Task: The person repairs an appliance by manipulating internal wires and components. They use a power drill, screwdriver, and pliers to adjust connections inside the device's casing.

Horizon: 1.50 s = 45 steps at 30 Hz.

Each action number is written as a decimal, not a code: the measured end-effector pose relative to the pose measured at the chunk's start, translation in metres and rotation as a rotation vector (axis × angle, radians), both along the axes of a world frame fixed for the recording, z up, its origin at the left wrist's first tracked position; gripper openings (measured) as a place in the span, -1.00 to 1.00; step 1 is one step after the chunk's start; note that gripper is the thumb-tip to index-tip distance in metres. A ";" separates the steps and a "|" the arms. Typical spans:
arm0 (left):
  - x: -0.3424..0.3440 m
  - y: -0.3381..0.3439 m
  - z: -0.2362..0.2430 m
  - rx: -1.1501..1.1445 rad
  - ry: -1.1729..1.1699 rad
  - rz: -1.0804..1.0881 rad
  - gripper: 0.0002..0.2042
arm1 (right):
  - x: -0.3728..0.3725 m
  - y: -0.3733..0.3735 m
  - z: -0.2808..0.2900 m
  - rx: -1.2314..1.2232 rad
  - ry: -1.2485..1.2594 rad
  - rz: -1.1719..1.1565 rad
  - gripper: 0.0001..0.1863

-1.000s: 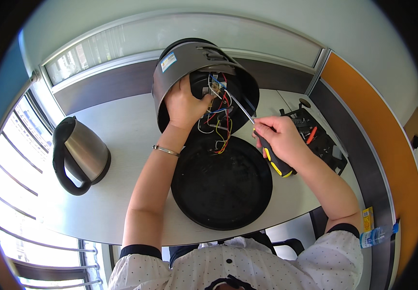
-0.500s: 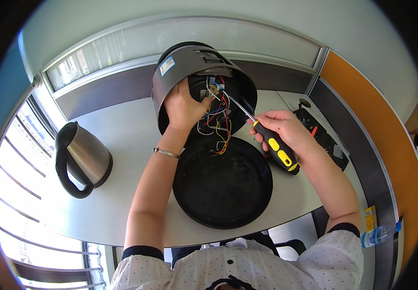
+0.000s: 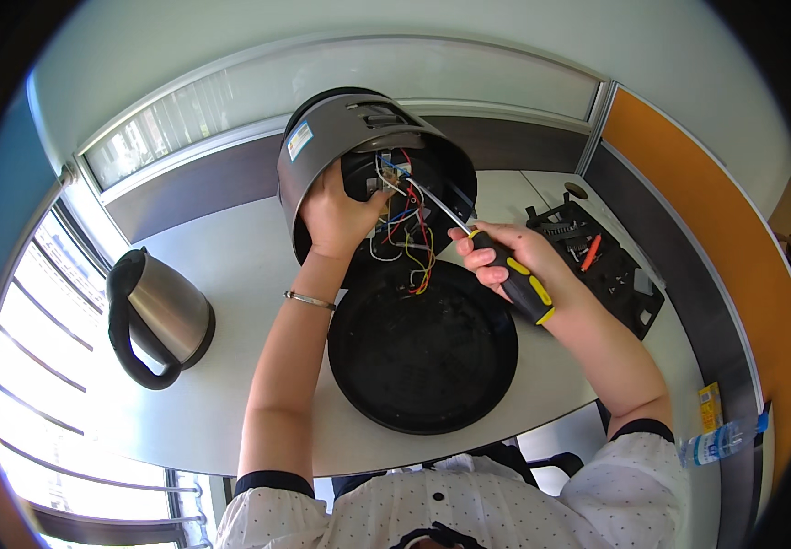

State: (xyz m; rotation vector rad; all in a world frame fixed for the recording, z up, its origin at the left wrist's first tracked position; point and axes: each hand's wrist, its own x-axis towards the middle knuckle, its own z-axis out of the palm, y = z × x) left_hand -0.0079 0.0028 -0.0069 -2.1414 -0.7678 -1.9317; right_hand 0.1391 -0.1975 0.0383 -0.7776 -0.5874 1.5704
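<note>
A dark grey cylindrical appliance housing (image 3: 327, 137) lies on its side, its open end toward me, with several coloured wires (image 3: 418, 224) spilling out. My left hand (image 3: 336, 215) reaches into that opening, thumb and fingers closed at a small wired part (image 3: 397, 168); some of its fingers are hidden. In my right hand (image 3: 510, 252) is a black-and-yellow screwdriver (image 3: 528, 291), fingers wrapped round the handle. Its shaft slants up and left to the wired part, where the tip is hard to make out. Below the opening sits a round, shallow black base (image 3: 423, 352), which the loose wire ends touch or overhang.
A steel kettle (image 3: 171, 306) with a black handle stands at the left. To the right lies a black tool tray (image 3: 619, 288) holding an orange-red tool (image 3: 591, 252). A plastic bottle (image 3: 720, 444) and a yellow box (image 3: 710, 407) are at the lower right. A low partition borders the table (image 3: 240, 247).
The right hand and screwdriver have shifted left, with the fingers curled further round the handle. The housing and left hand appear slightly further left. More of the tool tray shows.
</note>
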 end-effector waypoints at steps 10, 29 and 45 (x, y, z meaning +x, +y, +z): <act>-0.001 0.001 -0.003 0.040 -0.014 0.015 -0.32 | -0.007 0.008 0.001 -0.019 -0.611 -0.143 -0.78; -0.004 0.001 -0.007 0.016 -0.013 0.065 -0.27 | 0.000 0.007 -0.012 0.029 -0.137 0.068 -0.74; -0.004 -0.001 -0.007 -0.012 0.001 0.080 -0.26 | 0.124 -0.110 -0.061 -0.142 -2.183 -0.429 -0.83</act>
